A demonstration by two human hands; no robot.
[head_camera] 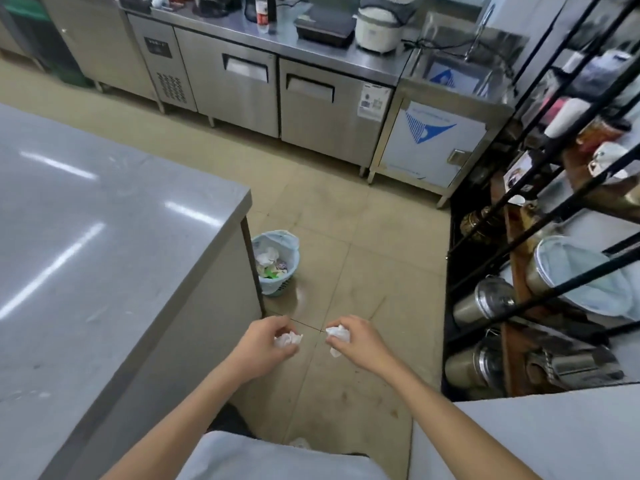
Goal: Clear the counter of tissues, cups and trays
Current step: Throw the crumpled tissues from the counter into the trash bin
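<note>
Nearest the lens: a pale shirt front, with two bare forearms reaching out from it over the tiled floor. Left hand curled, fingers bent over and clamped on a crumpled white tissue that bulges out on the thumb side, toward the other hand. Right hand likewise closed, fingers arched over a second crumpled tissue, its wad poking out toward the left hand and a loose corner hanging below the thumb. Hands near each other but apart, both tissue wads held in the air above the floor, not touching one another.

Ahead of the hands, down on the floor: a small light-blue waste basket with a bag liner, already holding crumpled paper and coloured scraps, tucked just beside the corner of the grey tabletop on the left. Tabletop surface bare and glossy, showing streaks of reflected light. Another grey tabletop corner at lower right.

Along the far wall: a run of stainless steel cabinets carrying a white rice cooker, a black tray-like box and a bottle. On the right: a black metal rack stacked with metal canisters and other blurred wares.
</note>
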